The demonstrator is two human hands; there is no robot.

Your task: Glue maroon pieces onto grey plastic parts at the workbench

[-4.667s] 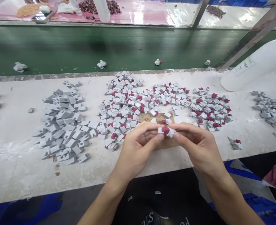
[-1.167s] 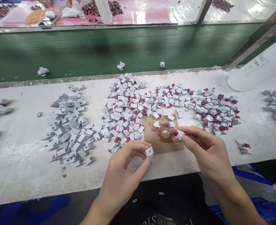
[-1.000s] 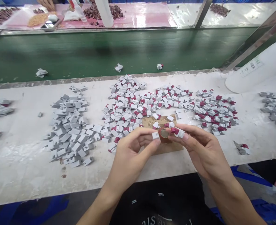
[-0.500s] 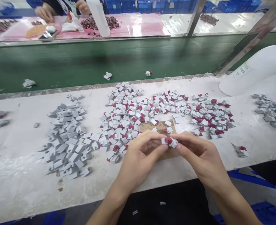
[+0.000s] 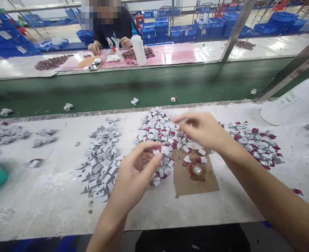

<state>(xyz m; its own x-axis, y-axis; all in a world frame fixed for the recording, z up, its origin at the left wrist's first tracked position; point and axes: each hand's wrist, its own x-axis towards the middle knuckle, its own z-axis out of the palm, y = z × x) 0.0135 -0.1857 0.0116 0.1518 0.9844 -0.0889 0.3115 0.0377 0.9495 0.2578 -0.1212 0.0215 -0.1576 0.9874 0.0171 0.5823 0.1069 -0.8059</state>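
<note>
I see the left hand (image 5: 135,171) with its grip pinched, thumb against fingertips, on one grey-and-maroon piece (image 5: 165,151), left of the flat brown cardboard (image 5: 196,188). The right hand (image 5: 207,131), blurred, has its grip loosely parted over the heaped angular blocks (image 5: 154,131); I can't tell if it touches any. I count five small pieces (image 5: 135,101) along the smooth green belt (image 5: 104,92).

The blocks (image 5: 102,168) look matt plastic, the card (image 5: 184,183) dull paperboard (glossy in one patch), the big bottle (image 5: 297,101) smooth plastic, the surface (image 5: 154,213) scuffed, the post (image 5: 237,32) shiny metal.
</note>
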